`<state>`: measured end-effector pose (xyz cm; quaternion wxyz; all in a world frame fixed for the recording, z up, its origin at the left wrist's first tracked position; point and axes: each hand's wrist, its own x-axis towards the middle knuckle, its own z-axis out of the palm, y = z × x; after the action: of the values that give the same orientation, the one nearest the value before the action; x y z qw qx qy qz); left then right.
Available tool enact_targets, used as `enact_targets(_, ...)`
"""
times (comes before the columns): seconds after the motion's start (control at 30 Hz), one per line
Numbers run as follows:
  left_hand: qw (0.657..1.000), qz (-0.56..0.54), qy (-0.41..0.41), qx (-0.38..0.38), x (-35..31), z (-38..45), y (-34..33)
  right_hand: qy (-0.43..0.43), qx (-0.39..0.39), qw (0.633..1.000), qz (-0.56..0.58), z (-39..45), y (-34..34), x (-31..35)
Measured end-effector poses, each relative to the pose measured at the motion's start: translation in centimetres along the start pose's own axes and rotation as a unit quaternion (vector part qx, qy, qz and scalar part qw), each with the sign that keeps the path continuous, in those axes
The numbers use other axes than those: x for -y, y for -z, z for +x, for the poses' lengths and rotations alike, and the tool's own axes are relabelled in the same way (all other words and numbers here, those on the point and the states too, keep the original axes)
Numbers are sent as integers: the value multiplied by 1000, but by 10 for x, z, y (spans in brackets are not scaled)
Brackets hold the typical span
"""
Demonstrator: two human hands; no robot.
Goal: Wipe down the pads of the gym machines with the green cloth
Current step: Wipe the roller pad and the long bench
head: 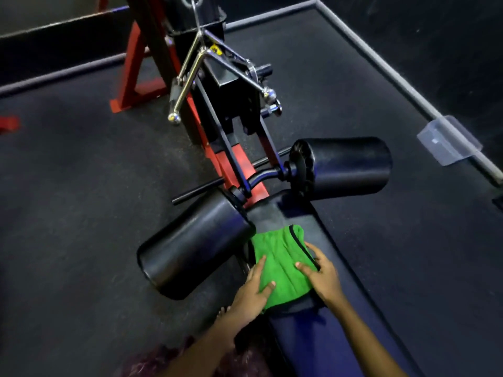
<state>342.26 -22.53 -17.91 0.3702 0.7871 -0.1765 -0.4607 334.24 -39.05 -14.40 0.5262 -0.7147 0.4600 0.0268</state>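
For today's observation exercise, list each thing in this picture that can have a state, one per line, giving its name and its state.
green cloth: spread flat on the bench pad, under both hands
bench pad: partly covered by the cloth
left hand: fingers straight, pressing the cloth
right hand: fingers straight, pressing the cloth
left roller pad: bare, untouched
right roller pad: bare, untouched
chrome cable handle: hanging, unheld

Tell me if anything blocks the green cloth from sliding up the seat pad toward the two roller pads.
Nothing visible does. The green cloth lies flat on the long black seat pad under the left hand and right hand. The bare pad ahead runs clear between the left black foam roller and the right one.
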Motion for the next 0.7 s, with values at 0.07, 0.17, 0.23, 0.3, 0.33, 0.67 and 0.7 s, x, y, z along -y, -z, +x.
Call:
enact_targets(0.07,997,77,-10,23,14,0,-13,9,-12,998,-57,5,5,-21)
enact_targets(0.17,990,142,-25,-5,31,-4,-35,30,-8,986,-163,5,11,-45)
enact_targets(0.23,988,97,-23,-119,36,-8,-48,86,-48,948,-303,4,10,-53)
enact_targets(0.3,963,83,-20,-254,37,-3,-53,173,-112,903,-376,5,-1,-54)
enact_targets(0.33,951,70,-3,-301,34,4,-53,211,-124,889,-388,5,-8,-48)
enact_targets(0.67,902,96,112,-407,24,74,-72,220,-27,829,-514,50,-65,-41)
enact_targets(0.7,904,109,111,-399,24,75,-73,246,-43,822,-512,55,-62,-41)
